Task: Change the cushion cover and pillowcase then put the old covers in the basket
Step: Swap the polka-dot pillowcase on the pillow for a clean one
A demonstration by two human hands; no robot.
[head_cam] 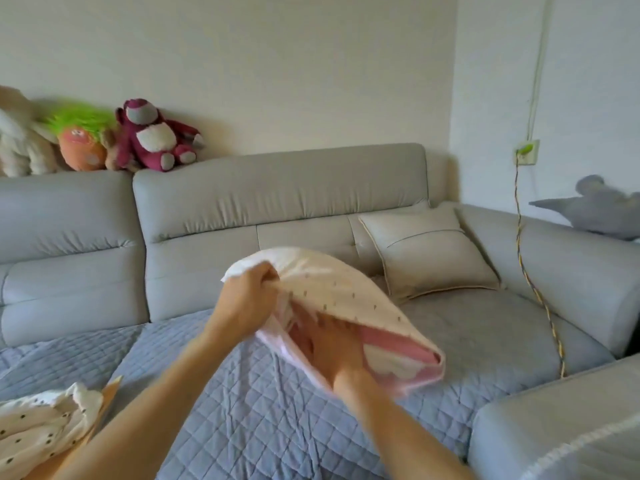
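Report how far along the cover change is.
Looks done: one dotted cover lies crumpled and loose at lower left. In hand: the left hand grips an end of the pillowcase while the right hand reaches into its open mouth. Left: the beige cushion on the sofa looks untouched; no basket in view.

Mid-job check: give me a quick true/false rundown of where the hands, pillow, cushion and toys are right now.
1. The left hand grips a corner of the pillow. True.
2. The beige cushion lies flat. False: it leans against the sofa back in the corner.
3. The right hand reaches in among pink fabric under the pillow. True.
4. The plush bear sits beside the beige cushion. False: it sits atop the sofa back, well to the left.
5. Black-dotted fabric lies crumpled at lower left. True.
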